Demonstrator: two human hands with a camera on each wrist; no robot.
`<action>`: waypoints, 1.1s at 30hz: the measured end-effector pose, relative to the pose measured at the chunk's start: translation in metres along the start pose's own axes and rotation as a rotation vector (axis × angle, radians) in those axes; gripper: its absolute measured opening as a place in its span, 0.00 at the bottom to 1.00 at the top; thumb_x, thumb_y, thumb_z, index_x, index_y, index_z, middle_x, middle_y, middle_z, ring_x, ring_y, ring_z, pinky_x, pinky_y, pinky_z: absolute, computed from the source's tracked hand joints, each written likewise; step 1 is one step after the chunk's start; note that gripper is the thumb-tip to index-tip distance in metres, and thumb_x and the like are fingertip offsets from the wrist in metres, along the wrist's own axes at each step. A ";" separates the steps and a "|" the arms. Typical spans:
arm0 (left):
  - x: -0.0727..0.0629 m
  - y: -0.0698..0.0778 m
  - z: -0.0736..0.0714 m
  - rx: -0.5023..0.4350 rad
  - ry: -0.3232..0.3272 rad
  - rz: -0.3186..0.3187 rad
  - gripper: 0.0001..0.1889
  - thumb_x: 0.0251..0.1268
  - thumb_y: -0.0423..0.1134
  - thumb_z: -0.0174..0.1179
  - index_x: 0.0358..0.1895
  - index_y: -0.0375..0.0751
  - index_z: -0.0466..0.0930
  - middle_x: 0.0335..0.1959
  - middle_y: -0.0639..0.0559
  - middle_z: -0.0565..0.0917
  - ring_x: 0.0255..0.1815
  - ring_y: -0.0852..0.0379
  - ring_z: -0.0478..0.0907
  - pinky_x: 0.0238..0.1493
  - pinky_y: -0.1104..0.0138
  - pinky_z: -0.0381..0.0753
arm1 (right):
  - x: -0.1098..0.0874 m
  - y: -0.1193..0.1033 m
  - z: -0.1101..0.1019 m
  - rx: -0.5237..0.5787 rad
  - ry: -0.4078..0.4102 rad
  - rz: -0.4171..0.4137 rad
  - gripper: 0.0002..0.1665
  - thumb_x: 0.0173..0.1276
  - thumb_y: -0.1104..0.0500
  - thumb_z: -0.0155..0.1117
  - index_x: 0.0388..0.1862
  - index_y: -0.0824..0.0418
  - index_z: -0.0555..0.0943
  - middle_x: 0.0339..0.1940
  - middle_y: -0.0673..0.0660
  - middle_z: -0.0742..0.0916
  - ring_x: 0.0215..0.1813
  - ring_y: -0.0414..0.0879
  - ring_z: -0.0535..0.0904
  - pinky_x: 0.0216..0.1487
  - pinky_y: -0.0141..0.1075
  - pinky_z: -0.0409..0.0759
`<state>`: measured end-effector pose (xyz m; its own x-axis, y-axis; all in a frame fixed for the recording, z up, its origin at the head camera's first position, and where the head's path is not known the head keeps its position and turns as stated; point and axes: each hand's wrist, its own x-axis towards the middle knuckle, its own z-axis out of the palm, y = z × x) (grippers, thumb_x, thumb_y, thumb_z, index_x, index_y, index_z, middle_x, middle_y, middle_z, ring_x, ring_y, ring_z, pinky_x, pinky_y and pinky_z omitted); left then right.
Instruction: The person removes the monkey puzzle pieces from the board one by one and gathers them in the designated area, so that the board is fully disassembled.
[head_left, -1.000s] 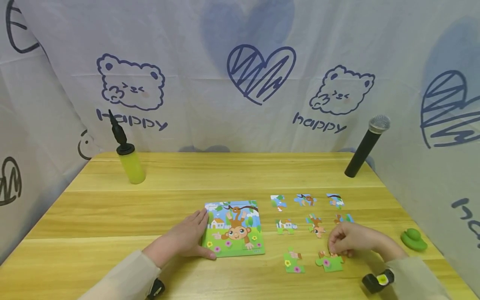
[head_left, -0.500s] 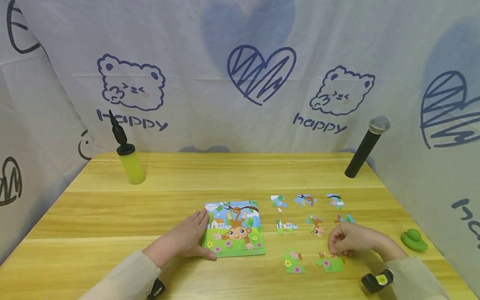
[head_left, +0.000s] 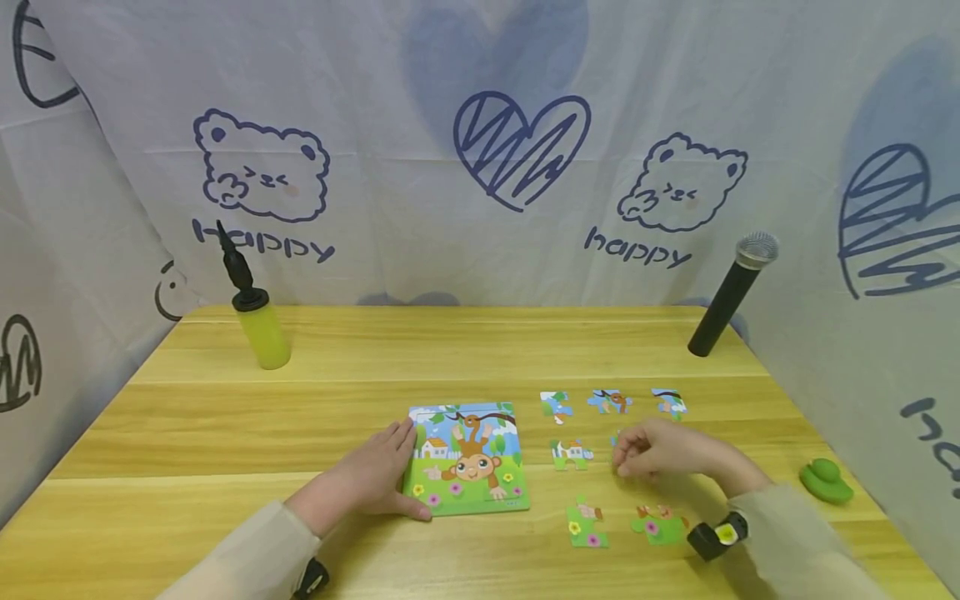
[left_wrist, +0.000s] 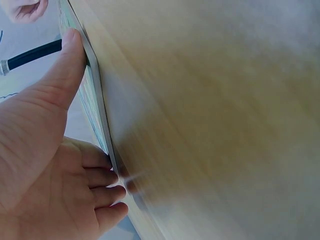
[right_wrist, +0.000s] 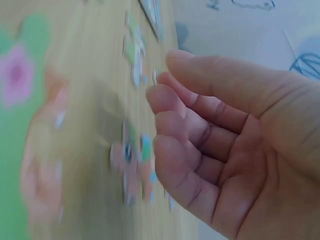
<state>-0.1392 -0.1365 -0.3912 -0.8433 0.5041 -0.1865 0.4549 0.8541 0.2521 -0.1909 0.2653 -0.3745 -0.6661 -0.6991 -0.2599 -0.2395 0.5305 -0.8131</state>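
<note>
My left hand point(head_left: 375, 473) rests against the left edge of a square monkey puzzle board point(head_left: 474, 505), fingers straight along the side and thumb at the near corner. In the left wrist view, the thumb point(left_wrist: 67, 65) and fingertips touch the board's edge. My right hand point(head_left: 656, 452) hovers over the middle row of loose jigsaw pieces, fingers loosely curled. In the right wrist view, nothing shows between its thumb and fingers. Below it lies the pink-flower piece point(head_left: 663, 531); the monkey-face piece point(right_wrist: 127, 162) sits beyond the fingertips. The hand mostly hides the middle-row pieces in the head view.
More jigsaw pieces lie in rows: the house piece point(head_left: 572, 456), the yellow-flower piece point(head_left: 585, 528) and a back row with a branch piece point(head_left: 669, 402). A green toy point(head_left: 827, 481) lies right. A microphone point(head_left: 722, 308) and a yellow hand pump point(head_left: 264, 337) stand at the back.
My right hand has left the pink-flower piece and moved up and left over the middle row. That piece stays on the table, and the left hand keeps its place on the board.
</note>
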 end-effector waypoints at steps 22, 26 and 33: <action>-0.001 -0.001 0.001 0.002 -0.009 -0.010 0.59 0.42 0.69 0.60 0.66 0.21 0.52 0.69 0.29 0.50 0.69 0.35 0.48 0.68 0.53 0.49 | 0.093 -0.052 0.052 -0.085 0.011 -0.091 0.07 0.59 0.63 0.63 0.37 0.64 0.80 0.22 0.51 0.78 0.22 0.40 0.69 0.22 0.29 0.70; 0.000 -0.001 0.001 0.005 -0.010 -0.015 0.59 0.42 0.69 0.60 0.66 0.21 0.52 0.69 0.29 0.50 0.69 0.36 0.48 0.68 0.54 0.49 | 0.100 -0.051 0.058 -0.083 0.006 -0.068 0.07 0.58 0.65 0.64 0.37 0.63 0.79 0.21 0.50 0.78 0.22 0.39 0.69 0.21 0.29 0.71; 0.000 0.001 0.001 0.000 -0.010 -0.017 0.59 0.43 0.69 0.60 0.67 0.22 0.51 0.69 0.29 0.49 0.69 0.36 0.47 0.68 0.54 0.49 | 0.105 -0.054 0.064 -0.126 0.010 -0.048 0.07 0.59 0.64 0.64 0.37 0.62 0.80 0.19 0.48 0.76 0.20 0.38 0.67 0.20 0.27 0.68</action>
<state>-0.1383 -0.1361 -0.3919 -0.8482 0.4906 -0.1999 0.4402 0.8627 0.2490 -0.2030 0.1327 -0.3912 -0.6587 -0.7207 -0.2160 -0.3582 0.5529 -0.7523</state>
